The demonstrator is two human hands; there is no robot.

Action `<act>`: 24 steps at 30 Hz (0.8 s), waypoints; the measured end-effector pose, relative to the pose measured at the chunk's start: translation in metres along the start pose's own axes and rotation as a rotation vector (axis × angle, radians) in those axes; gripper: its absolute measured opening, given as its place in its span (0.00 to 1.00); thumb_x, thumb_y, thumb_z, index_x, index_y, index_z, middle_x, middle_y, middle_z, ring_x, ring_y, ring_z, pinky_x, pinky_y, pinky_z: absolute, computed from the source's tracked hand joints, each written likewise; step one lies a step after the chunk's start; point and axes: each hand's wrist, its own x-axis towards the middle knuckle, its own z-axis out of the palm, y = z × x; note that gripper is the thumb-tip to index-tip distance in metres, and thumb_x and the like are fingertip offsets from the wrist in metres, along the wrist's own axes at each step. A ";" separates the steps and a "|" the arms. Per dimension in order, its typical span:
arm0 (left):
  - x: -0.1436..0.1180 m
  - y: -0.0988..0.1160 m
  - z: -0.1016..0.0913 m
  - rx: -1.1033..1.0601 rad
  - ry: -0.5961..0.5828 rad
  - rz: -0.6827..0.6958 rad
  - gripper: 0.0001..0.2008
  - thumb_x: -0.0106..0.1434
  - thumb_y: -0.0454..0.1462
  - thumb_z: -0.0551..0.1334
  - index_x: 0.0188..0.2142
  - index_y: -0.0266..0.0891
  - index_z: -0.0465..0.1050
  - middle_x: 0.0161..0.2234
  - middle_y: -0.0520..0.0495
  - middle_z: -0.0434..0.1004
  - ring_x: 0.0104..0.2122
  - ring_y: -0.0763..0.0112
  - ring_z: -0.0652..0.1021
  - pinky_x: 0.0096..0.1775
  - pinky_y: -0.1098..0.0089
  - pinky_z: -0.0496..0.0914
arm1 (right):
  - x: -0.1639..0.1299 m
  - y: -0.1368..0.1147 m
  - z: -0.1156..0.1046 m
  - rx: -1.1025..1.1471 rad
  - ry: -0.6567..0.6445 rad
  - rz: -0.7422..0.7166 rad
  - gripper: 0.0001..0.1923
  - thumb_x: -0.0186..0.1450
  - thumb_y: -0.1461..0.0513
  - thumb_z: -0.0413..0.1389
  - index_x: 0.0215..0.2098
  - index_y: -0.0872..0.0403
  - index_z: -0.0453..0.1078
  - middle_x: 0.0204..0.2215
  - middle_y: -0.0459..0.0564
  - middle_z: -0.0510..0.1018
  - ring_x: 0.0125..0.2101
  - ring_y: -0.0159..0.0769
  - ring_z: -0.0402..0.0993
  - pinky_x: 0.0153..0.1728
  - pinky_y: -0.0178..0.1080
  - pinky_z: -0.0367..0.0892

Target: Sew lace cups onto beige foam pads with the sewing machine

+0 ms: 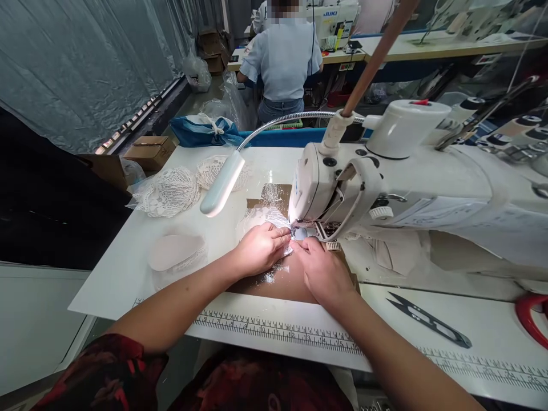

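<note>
My left hand [261, 248] presses a piece of white lace fabric [265, 217] flat on the table, just left of the needle of a white sewing machine [402, 182]. Its fingers are curled down on the lace. My right hand [323, 271] lies beside it, fingertips on the same fabric right in front of the presser foot [299, 231]. Both hands touch each other's tips at the needle area. The lace lies on a brown sheet [278, 282] under strong light.
A gooseneck lamp [222, 182] hangs over the white table [128, 274]. Lace cups [171, 191] in plastic sit at the back left, a pale foam cup [175, 252] nearer. Thread snips [428, 319] lie right, near red-handled scissors [531, 319]. A person in a light blue shirt [282, 57] works behind.
</note>
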 end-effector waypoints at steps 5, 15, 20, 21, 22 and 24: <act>-0.001 -0.010 0.001 -0.044 0.002 0.015 0.16 0.68 0.39 0.53 0.49 0.35 0.74 0.52 0.42 0.75 0.43 0.62 0.75 0.46 0.61 0.71 | 0.000 0.000 0.002 0.012 0.025 0.003 0.25 0.63 0.71 0.46 0.56 0.50 0.68 0.41 0.52 0.75 0.33 0.38 0.69 0.29 0.38 0.60; 0.003 -0.005 0.005 -0.025 -0.002 -0.119 0.18 0.69 0.39 0.51 0.52 0.34 0.71 0.52 0.40 0.73 0.43 0.63 0.73 0.45 0.60 0.69 | -0.004 0.004 0.009 0.061 0.112 -0.033 0.27 0.61 0.72 0.46 0.55 0.51 0.69 0.39 0.54 0.75 0.30 0.38 0.66 0.28 0.39 0.58; 0.001 -0.001 0.004 0.043 -0.041 -0.248 0.18 0.67 0.39 0.53 0.55 0.40 0.69 0.54 0.40 0.70 0.52 0.55 0.68 0.51 0.53 0.65 | -0.006 0.005 0.009 0.102 0.115 -0.035 0.27 0.59 0.73 0.46 0.52 0.49 0.71 0.36 0.51 0.74 0.29 0.37 0.66 0.30 0.39 0.58; 0.001 -0.001 0.004 0.059 -0.048 -0.270 0.19 0.67 0.39 0.53 0.55 0.41 0.69 0.56 0.40 0.68 0.55 0.52 0.66 0.52 0.51 0.63 | -0.007 0.005 0.009 0.106 0.120 -0.032 0.27 0.59 0.74 0.46 0.52 0.49 0.72 0.36 0.50 0.74 0.29 0.36 0.66 0.30 0.39 0.58; 0.000 0.000 0.004 0.071 -0.055 -0.290 0.19 0.67 0.40 0.53 0.55 0.42 0.69 0.57 0.41 0.67 0.57 0.50 0.64 0.54 0.48 0.61 | -0.007 0.005 0.010 0.110 0.129 -0.029 0.27 0.59 0.73 0.46 0.51 0.49 0.72 0.36 0.50 0.74 0.29 0.36 0.66 0.30 0.39 0.58; 0.000 0.000 0.002 0.072 -0.064 -0.324 0.19 0.67 0.40 0.52 0.56 0.43 0.69 0.59 0.43 0.64 0.59 0.46 0.61 0.56 0.44 0.57 | -0.008 0.005 0.011 0.135 0.152 -0.030 0.25 0.60 0.73 0.46 0.50 0.51 0.73 0.35 0.50 0.75 0.30 0.36 0.67 0.31 0.38 0.59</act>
